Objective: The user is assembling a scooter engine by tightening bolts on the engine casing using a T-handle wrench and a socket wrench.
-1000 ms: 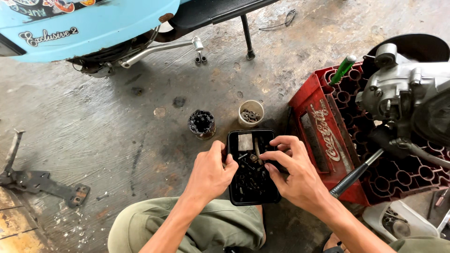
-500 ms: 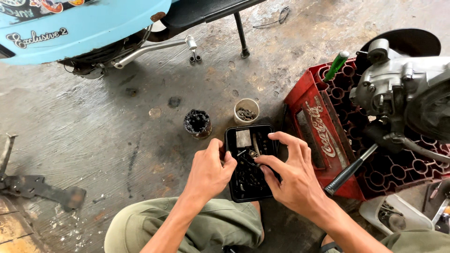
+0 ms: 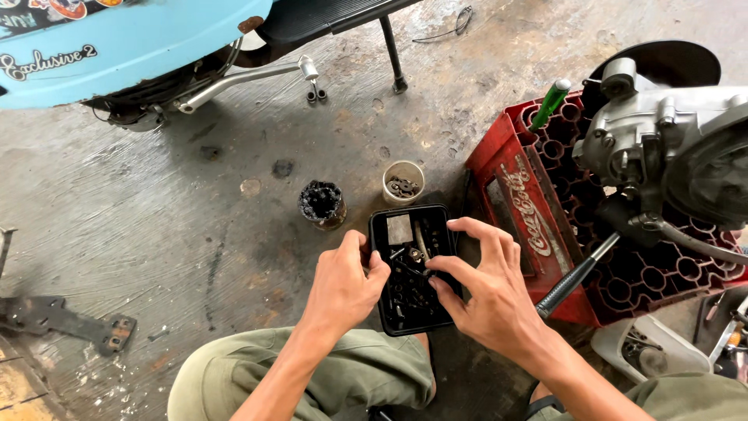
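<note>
1. Stained grey concrete floor [image 3: 156, 203], workshop vibe, with a light blue scooter [image 3: 117, 47] parked along the top edge and its kickstand down.
2. A black plastic tray [image 3: 409, 269] full of small bolts and bits sits on the floor right in front of the person's knees, just left of a red bottle crate [image 3: 538, 226].
3. Left hand [image 3: 343, 288] is curled over the tray's left edge, thumb on the rim, holding it steady.
4. Right hand [image 3: 487, 296] is over the tray's right side, fingers loosely spread, thumb and index pinching down among the parts. Can't tell if it actually has a piece between them.
5. Compared to half a second back: hands and tray are pretty much where they were, and the right hand's fingertips are still picking in the same middle patch of the tray. The view just shifted a little.
6. Just behind the tray: a small cup [image 3: 403, 182] with metal bits and a grimy black pot [image 3: 322, 204].
7. An engine [image 3: 670, 148] rests on the crate, with a green-handled screwdriver [image 3: 552, 101] stuck in one slot.
</note>
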